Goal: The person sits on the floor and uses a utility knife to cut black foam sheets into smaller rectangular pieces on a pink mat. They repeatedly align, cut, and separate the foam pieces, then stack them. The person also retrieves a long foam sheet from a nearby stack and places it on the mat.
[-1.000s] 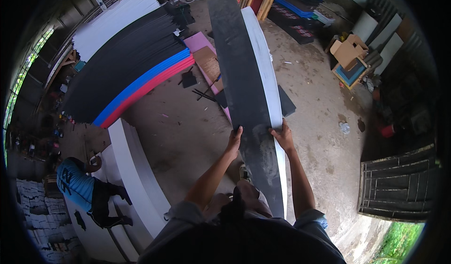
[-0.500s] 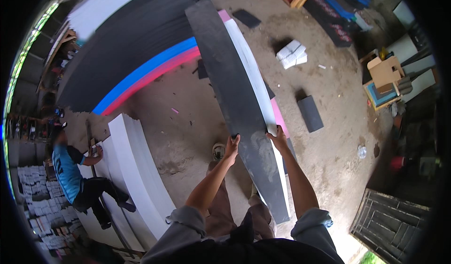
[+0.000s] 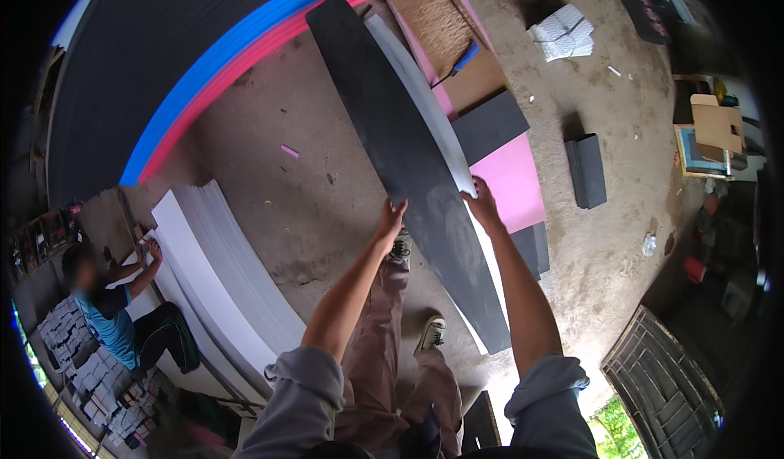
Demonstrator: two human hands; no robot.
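A long black foam sheet [image 3: 400, 124] lies slantwise in front of me, clear of the floor. My left hand [image 3: 390, 224] is closed on its left edge, thumb on top. On the opposite edge my right hand [image 3: 482, 203] grips it, together with a long white sheet [image 3: 425, 112] that shows along the right side beneath the black one. Both forearms reach forward, and my fingers under the sheets are hidden. Pale smudges mark the black surface near my right hand.
Ahead on the left stands a big stack of black, blue [image 3: 245, 46] and red-pink sheets. A co-worker [image 3: 110, 320] crouches by a white sheet stack [image 3: 220, 255]. To the right lie a pink sheet [image 3: 510, 181], brown board [image 3: 445, 26], blue-handled tool [image 3: 465, 57], black block [image 3: 586, 171] and white bundle [image 3: 563, 33].
My view has shifted forward and my feet have stepped. The held sheets have come along, their far end now beside the stack's edge. The brown board and blue-handled tool have come into view.
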